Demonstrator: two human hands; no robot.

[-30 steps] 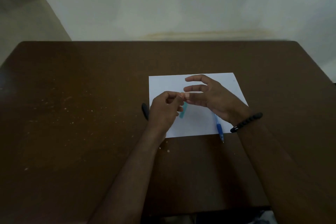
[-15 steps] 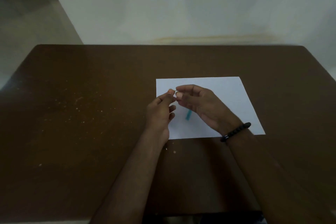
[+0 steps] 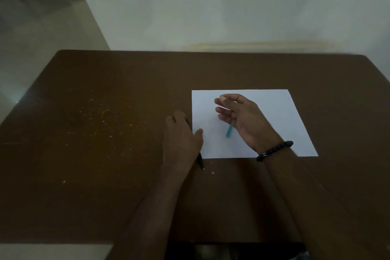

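- Our left hand (image 3: 181,137) lies over the black pen (image 3: 200,160), which sits on the counter (image 3: 105,154) along the left edge of the sheet of paper (image 3: 274,107). Only the pen's tip shows below the wrist. The fingers are hidden, so we cannot tell whether we have grasped it. If we lift on a loose hold, the pen could slip and roll toward us.
- Our right hand (image 3: 242,118) hovers above the paper, fingers loosely bent, thumb and forefinger close together. We cannot tell whether they pinch some small part. Anything that small, if dropped, would be hard to find among the pale specks (image 3: 103,116) on the dark counter.
- The short teal piece (image 3: 229,132) lies loose on the paper, just beside the right palm. Lowering that hand, or sweeping the wrist with its beaded bracelet (image 3: 274,151), could knock it off the sheet.
- Our left thumb reaches the paper's edge, so dragging the pen out could shift the sheet and set the teal piece rolling.
- The light is dim, so we may misjudge small parts.
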